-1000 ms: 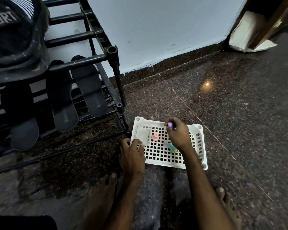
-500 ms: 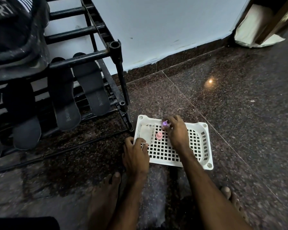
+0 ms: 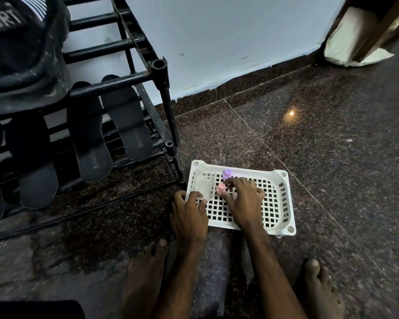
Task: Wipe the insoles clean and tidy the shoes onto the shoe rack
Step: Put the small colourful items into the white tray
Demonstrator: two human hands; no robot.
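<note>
Left hand [image 3: 189,211] sat on the near-left corner of the white basket [image 3: 283,203], fingers [image 3: 195,195] curled over its rim, gripping it. Right hand [image 3: 242,201] was inside the basket, palm down, fingers loosely bent with the tips at a small pink bottle [image 3: 220,188]; couldn't tell if it was actually pinched or just touched. A purple-capped bottle [image 3: 227,174] stood just beyond the right fingertips, near the basket's far rim, apart from the hand. A pale translucent item [image 3: 204,185] lay in the basket's left end, between the two hands, just ahead of the left fingers. Basket rested on the dark speckled floor [image 3: 332,146], just right of the black shoe rack [image 3: 161,93]. Insoles [image 3: 129,125], dark and flat, leaned on the rack's lower bars, well left of and beyond the left fingers: two on the right side plus more further left, partly hidden under a dark bag [image 3: 21,54] on the upper tier. Bare feet [image 3: 145,272] were planted either side of the forearms, near the camera.
</note>
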